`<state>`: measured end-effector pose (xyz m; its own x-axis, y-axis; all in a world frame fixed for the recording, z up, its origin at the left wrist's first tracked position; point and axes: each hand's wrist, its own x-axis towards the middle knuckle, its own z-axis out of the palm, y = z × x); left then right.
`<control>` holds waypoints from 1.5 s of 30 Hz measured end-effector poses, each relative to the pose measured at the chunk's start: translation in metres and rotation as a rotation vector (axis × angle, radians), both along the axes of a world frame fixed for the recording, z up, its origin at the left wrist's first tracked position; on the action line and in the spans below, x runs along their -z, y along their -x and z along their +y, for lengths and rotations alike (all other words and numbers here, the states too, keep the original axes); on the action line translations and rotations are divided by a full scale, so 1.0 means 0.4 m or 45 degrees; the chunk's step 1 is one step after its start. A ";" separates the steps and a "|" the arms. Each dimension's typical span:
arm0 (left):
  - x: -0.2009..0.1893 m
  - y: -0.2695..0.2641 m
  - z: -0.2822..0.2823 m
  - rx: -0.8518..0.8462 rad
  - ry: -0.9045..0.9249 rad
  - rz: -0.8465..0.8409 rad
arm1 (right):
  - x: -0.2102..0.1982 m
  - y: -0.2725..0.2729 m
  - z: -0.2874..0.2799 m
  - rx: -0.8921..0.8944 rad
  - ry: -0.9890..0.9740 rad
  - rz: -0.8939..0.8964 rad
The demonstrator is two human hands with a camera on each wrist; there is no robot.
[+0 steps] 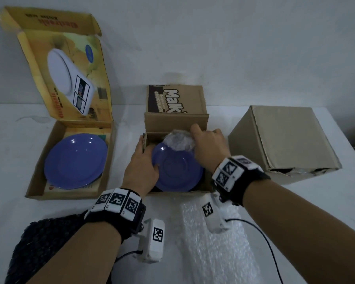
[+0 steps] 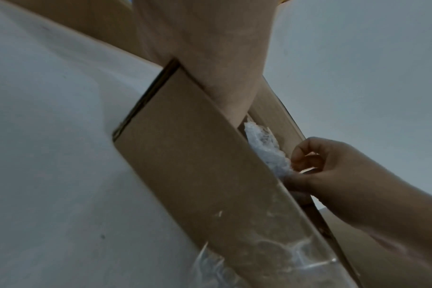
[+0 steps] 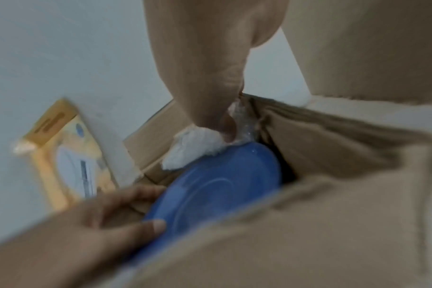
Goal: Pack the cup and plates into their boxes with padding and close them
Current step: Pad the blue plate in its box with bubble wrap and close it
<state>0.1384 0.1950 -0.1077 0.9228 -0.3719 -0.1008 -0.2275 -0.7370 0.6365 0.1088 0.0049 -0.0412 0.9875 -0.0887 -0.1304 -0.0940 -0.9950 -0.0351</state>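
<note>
A small blue plate (image 1: 178,171) lies tilted inside the open middle cardboard box (image 1: 176,121), seen again in the right wrist view as the plate (image 3: 210,191). My left hand (image 1: 149,154) holds the plate's left rim, thumb on top and fingers underneath by the box wall. My right hand (image 1: 205,140) pinches a crumpled bubble wrap wad (image 1: 179,140) at the plate's far edge; the wad (image 2: 266,150) sticks up past the box wall (image 2: 197,165). A larger blue plate (image 1: 76,160) lies flat in the open yellow box (image 1: 35,171) on the left. No cup is visible.
A closed plain cardboard box (image 1: 285,140) stands on the right. A sheet of bubble wrap (image 1: 213,242) lies on the white table in front of the middle box. A dark textured mat (image 1: 39,242) sits at the front left. The yellow box's lid stands upright against the wall.
</note>
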 end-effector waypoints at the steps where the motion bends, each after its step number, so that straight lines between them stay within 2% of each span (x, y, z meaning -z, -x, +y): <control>1: 0.000 0.000 -0.001 -0.004 -0.013 0.005 | 0.004 0.013 0.005 -0.007 0.023 -0.030; 5: 0.000 0.000 -0.002 0.007 -0.001 -0.028 | 0.026 0.046 0.046 -0.026 0.170 -0.053; 11: -0.008 0.003 -0.005 0.000 0.002 -0.017 | 0.017 -0.018 0.023 0.072 0.062 0.140; 14: -0.011 0.005 -0.003 0.004 -0.012 0.003 | 0.002 -0.033 0.000 0.005 0.022 0.255; 16: -0.012 0.006 -0.004 -0.009 -0.003 -0.003 | -0.004 -0.011 -0.009 -0.034 0.009 0.120; 18: -0.014 0.008 -0.006 -0.021 0.013 -0.020 | -0.004 0.015 -0.007 -0.055 0.097 -0.045; 21: -0.014 0.012 -0.008 -0.020 0.023 -0.039 | 0.022 0.045 0.007 -0.036 0.223 0.010; 28: -0.018 0.008 -0.002 -0.019 0.027 -0.031 | 0.025 0.041 -0.026 0.058 -0.153 0.206; 30: -0.022 0.011 0.004 -0.042 0.046 -0.043 | 0.012 0.064 -0.043 0.064 -0.280 0.055; 32: -0.028 0.018 0.010 -0.072 0.073 -0.071 | -0.002 0.113 -0.038 0.013 -0.377 -0.262; 33: -0.031 0.024 0.012 -0.077 0.077 -0.080 | -0.012 0.143 -0.030 -0.031 -0.425 -0.352; 34: -0.033 0.031 0.014 -0.073 0.079 -0.080 | -0.020 0.174 -0.020 -0.077 -0.473 -0.344; 38: -0.026 0.058 0.021 -0.044 0.145 -0.073 | -0.031 0.277 0.012 -0.231 -0.538 0.149; 45: -0.016 0.062 0.023 -0.064 0.123 -0.079 | -0.016 0.355 0.042 -0.529 -0.104 0.568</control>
<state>0.1138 0.2041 -0.1015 0.9438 -0.3303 -0.0089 -0.2331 -0.6844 0.6908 -0.0332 0.0217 -0.0349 0.7857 0.3199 -0.5294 0.2781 -0.9472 -0.1595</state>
